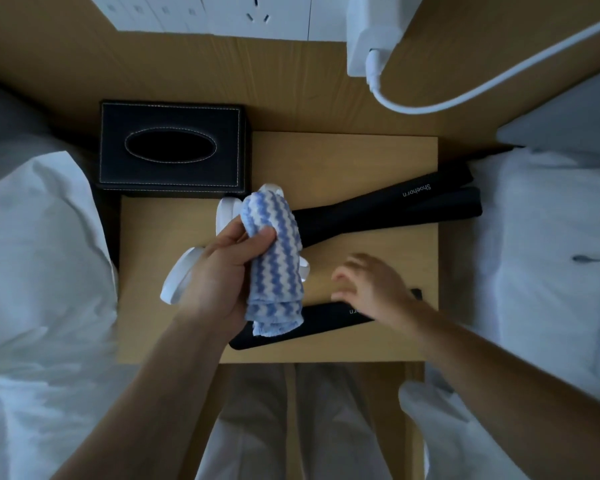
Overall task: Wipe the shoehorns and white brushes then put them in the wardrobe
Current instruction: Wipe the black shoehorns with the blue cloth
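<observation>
Tissue box: black, at the back-left corner of the tabletop; not part of the job.
White brush: a curved white piece juts out past the left hand toward the left edge. More white shows above and right of the cloth. I cannot tell whether these are gripped or lying underneath.
Left hand: clenched round the cloth, raised over the middle of the tabletop, thumb pressing the roll.
Cloth: blue-and-white zigzag, bunched into a thick roll that hangs down over the near shoehorn's left end.
Near shoehorn: black, lying slantwise along the front edge, lettering partly covered by the right hand.
Right hand: blurred, fingers loose and spread, holding nothing; just over the near shoehorn, contact cannot be told.
Far shoehorns: 2 black ones side by side, reaching to the right edge.
Step in hand (judgement): wiping, with the near shoehorn likely next.
Method note: steady 1 end with the right hand, run the cloth lengthwise in 1 pass, turn it over, repeat.
Risk: the bulky roll may skip the edges; flattening it would help.
Wardrobe: not in view; nothing stowed yet, by my reading.
</observation>
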